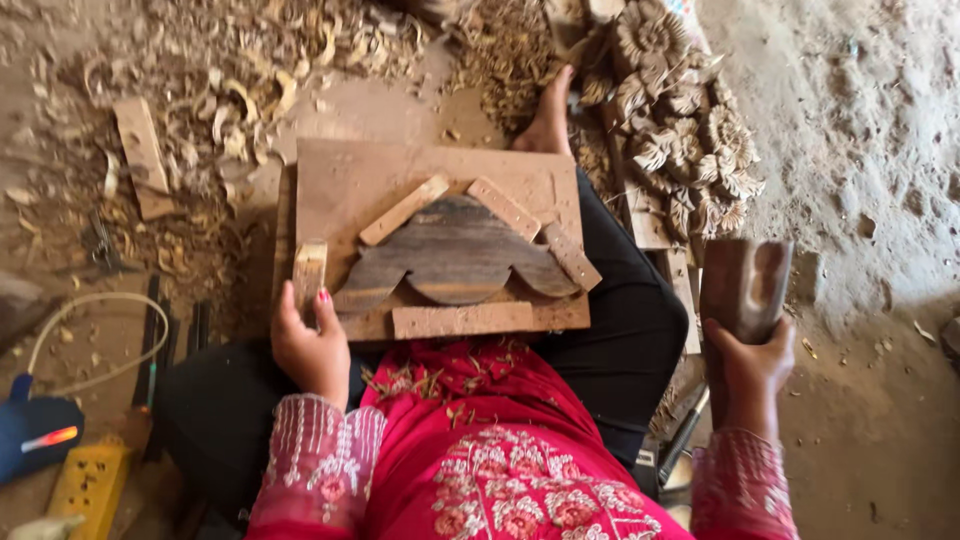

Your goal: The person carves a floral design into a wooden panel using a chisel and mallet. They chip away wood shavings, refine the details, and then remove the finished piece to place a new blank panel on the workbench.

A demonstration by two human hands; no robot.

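A person sits on the dirt floor with a flat wooden work board (345, 185) across the lap, in the middle of the frame. On it lies a dark, scallop-edged wood blank (455, 258), hemmed in by nailed wooden stop strips (462, 320) above, to the sides and below, so it sits fixed for carving. The left hand (308, 345) rests at the lower left edge of the board, fingers curled loosely over a short strip there, with no tool visible in it. The right hand (752, 362), at the right of the frame and well apart from the board, is closed around the handle of a wooden mallet (742, 290), held head-up.

The blank's face looks plain and uncut, so this reads as the set-up stage before carving. The next move seems to call for a chisel in the free left hand, set onto the blank with the mallet brought over it.

A pile of finished carved wooden flowers (680, 130) lies at upper right, wood shavings (250, 70) spread across the upper left, and a yellow power strip (88, 485) sits at lower left
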